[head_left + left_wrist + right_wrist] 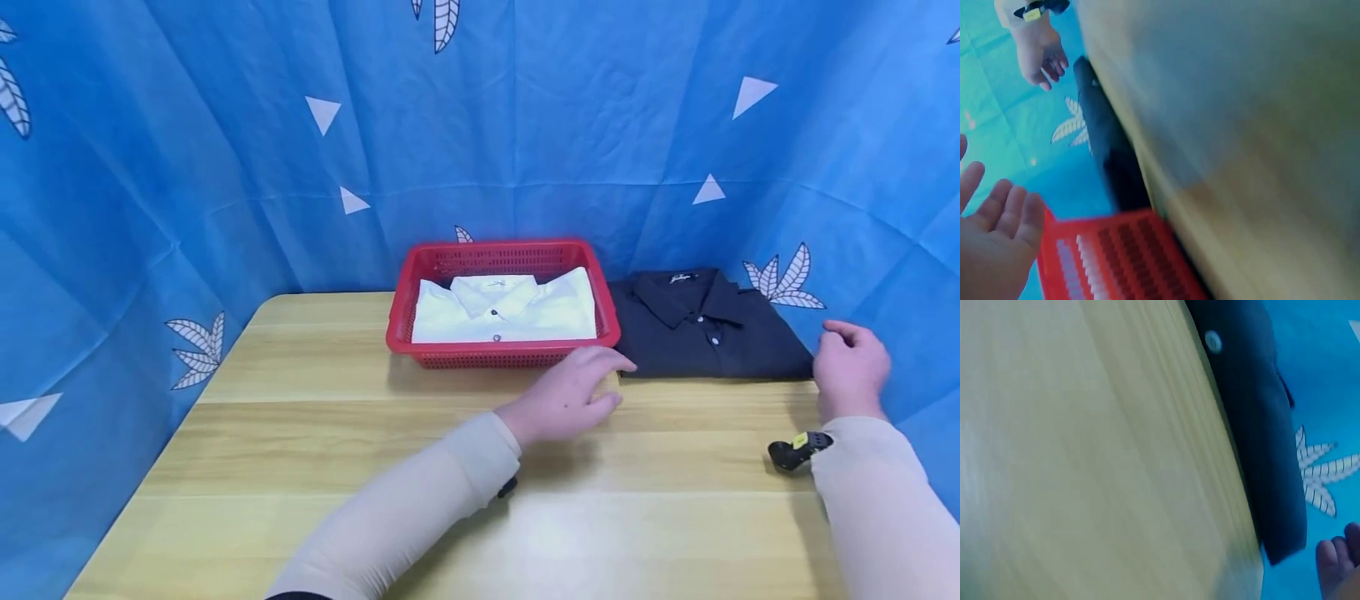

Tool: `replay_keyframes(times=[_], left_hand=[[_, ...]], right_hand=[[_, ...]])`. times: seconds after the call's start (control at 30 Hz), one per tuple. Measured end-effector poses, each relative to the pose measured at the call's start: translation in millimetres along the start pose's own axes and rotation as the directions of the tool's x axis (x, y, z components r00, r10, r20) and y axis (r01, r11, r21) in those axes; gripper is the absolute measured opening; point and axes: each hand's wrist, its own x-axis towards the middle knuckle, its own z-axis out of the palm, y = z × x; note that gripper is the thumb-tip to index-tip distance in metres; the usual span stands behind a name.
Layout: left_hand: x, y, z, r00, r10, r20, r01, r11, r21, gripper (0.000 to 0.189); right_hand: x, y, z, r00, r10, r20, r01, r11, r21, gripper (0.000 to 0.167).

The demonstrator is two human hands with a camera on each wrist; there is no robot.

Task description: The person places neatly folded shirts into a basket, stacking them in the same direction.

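Note:
A dark folded collared shirt [701, 333] lies at the back right of the table, with small pale buttons down its front. My left hand [572, 393] is over the table near the shirt's left front corner, just in front of the red basket [502, 357]; its fingers are loosely bent and hold nothing. By the shirt's right end is my right hand [851, 371], its fingers slightly curled around nothing. The right wrist view shows the shirt's front fold [1254, 437] and only some fingertips [1329, 559] beyond its end. Inside the basket sits a white folded collared shirt [502, 312].
The wooden table [315, 450] reaches back to a blue curtain [465, 125] printed with white leaves and triangles. The basket stands against the dark shirt's left side. A black wrist device [798, 450] is strapped at my right cuff.

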Motion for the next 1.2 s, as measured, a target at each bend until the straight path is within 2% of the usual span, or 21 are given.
replay_keyframes(times=[0.07,0.13,0.23,0.33,0.43,0.53,0.6,0.67,0.73,0.87,0.93,1.07,1.1,1.2], left_hand=[[6.1,2.4,9.2,0.996,-0.063,0.07,0.068,0.995,-0.072,0.047],[12.6,4.1,17.4,0.984,-0.126,0.123,0.145,0.976,-0.163,0.051],[21.5,5.0,29.2,0.957,-0.247,0.154,0.281,0.92,-0.275,0.058],[29.8,5.6,40.3,0.914,-0.384,0.134,0.406,0.851,-0.331,0.065],[38.3,7.1,49.5,0.851,-0.516,0.094,0.511,0.774,-0.375,0.07],[46.7,8.5,56.8,0.789,-0.61,0.073,0.58,0.701,-0.414,0.072],[52.4,9.8,60.8,0.756,-0.652,0.058,0.606,0.664,-0.437,0.073],[57.9,10.5,64.3,0.729,-0.683,0.042,0.619,0.633,-0.465,0.073],[62.7,10.6,67.4,0.707,-0.706,0.026,0.62,0.602,-0.503,0.074],[69.4,6.9,74.3,0.674,-0.739,-0.009,0.584,0.54,-0.606,0.08],[72.4,3.3,76.5,0.653,-0.757,0.008,0.58,0.494,-0.648,0.081],[77.7,-3.3,78.6,0.611,-0.789,0.062,0.606,0.417,-0.677,0.082],[78.8,-4.2,79.0,0.604,-0.793,0.074,0.611,0.402,-0.682,0.081],[80.3,-5.0,81.7,0.596,-0.8,0.064,0.605,0.395,-0.692,0.078]], right_hand=[[1.4,4,-5,1.0,-0.009,0.028,0.01,0.999,-0.053,0.053],[2.0,8,-8,0.997,-0.036,0.066,0.044,0.992,-0.121,0.057],[1.5,13,-10,0.991,-0.063,0.122,0.084,0.981,-0.173,0.062],[-0.6,19,-7,0.985,-0.048,0.164,0.08,0.977,-0.196,0.064],[-1.6,24,-4,0.984,-0.043,0.172,0.079,0.975,-0.208,0.064],[-0.2,26,-3,0.986,-0.046,0.163,0.08,0.975,-0.207,0.064],[1.3,25,-3,0.985,-0.049,0.164,0.083,0.975,-0.207,0.065],[2.9,25,-4,0.983,-0.053,0.178,0.091,0.973,-0.213,0.065],[3.8,24,-5,0.976,-0.06,0.208,0.107,0.969,-0.222,0.067],[3.0,26,-6,0.962,-0.069,0.265,0.134,0.962,-0.237,0.07],[1.6,27,-5,0.957,-0.078,0.28,0.149,0.959,-0.242,0.07],[0.8,28,-4,0.952,-0.095,0.291,0.168,0.957,-0.238,0.07],[1.1,28,-4,0.952,-0.096,0.292,0.17,0.956,-0.239,0.071],[3.8,28,-5,0.948,-0.106,0.3,0.186,0.95,-0.251,0.071]])
